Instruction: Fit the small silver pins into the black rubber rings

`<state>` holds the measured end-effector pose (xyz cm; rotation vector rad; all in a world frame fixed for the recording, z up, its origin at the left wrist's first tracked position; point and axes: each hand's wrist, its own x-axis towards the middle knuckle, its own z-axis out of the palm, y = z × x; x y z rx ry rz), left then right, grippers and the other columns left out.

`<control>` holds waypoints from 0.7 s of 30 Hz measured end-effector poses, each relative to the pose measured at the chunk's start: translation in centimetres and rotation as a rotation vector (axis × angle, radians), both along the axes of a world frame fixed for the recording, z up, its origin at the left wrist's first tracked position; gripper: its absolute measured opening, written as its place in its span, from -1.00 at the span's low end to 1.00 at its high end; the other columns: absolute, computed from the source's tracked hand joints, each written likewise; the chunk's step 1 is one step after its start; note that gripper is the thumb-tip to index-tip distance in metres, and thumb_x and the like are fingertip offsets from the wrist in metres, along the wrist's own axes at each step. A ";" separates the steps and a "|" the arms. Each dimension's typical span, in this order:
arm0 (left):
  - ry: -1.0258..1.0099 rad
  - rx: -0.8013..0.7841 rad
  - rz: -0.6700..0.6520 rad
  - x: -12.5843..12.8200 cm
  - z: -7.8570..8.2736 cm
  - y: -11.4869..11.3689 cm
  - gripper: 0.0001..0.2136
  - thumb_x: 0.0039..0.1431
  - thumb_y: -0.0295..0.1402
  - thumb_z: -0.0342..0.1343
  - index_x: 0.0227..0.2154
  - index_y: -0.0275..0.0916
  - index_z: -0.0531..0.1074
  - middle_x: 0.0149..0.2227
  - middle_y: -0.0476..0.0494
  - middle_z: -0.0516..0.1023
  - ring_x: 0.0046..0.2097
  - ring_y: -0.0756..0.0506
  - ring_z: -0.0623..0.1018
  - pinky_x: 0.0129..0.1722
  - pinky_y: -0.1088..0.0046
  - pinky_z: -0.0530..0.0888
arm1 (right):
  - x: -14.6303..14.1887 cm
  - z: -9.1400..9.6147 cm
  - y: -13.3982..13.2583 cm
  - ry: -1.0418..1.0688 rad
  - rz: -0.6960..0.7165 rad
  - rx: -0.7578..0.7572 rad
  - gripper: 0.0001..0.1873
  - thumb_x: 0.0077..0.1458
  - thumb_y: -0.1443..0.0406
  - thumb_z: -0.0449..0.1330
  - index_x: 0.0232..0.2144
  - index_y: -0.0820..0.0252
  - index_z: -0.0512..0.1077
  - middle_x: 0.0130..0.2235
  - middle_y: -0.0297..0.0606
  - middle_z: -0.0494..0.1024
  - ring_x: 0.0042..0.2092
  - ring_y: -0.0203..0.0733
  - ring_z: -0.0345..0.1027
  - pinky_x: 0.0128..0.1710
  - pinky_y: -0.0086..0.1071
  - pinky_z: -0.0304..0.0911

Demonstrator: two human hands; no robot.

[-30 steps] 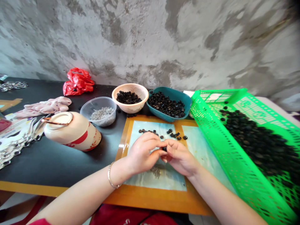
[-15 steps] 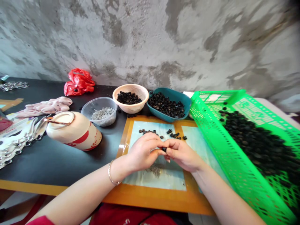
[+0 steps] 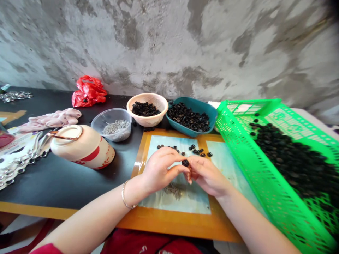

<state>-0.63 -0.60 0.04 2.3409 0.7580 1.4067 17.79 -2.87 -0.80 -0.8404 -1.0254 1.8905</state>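
Over the mat [image 3: 174, 208], the left hand [image 3: 159, 171] and right hand [image 3: 208, 178] pinch a black ring [image 3: 185, 163] between their fingers [image 3: 196, 165]; a slack grip could drop it.

The small black ring [image 3: 185, 163] at the grip [image 3: 185, 168] has a matt, slightly rough surface. Below the grip lies a glossy laminated mat [image 3: 190, 204]. Right of the grip, the green basket [image 3: 238, 169] is smooth moulded plastic. Beyond the grip stand a peach plastic bowl [image 3: 148, 120], a teal plastic dish [image 3: 182, 129], a clear plastic tub [image 3: 113, 135] and a rough concrete wall [image 3: 169, 46]. Left of the grip are a glossy cream jar [image 3: 84, 148], a thin crinkled red plastic bag [image 3: 88, 93], a soft pink cloth [image 3: 50, 121] and the matt black bench [image 3: 66, 187].
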 end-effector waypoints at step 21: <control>0.019 -0.023 -0.014 0.0 0.3 -0.3 -0.74 0.09 -0.16 0.25 -0.35 -0.29 0.49 -0.41 -0.15 0.57 -0.32 -0.09 0.55 -0.27 0.36 0.50 | 0.1 -0.2 -0.4 -0.127 0.003 0.126 -0.61 0.17 0.06 0.21 -0.53 0.23 0.42 -0.53 -0.36 0.38 -0.46 -0.32 0.25 -0.44 -0.43 0.19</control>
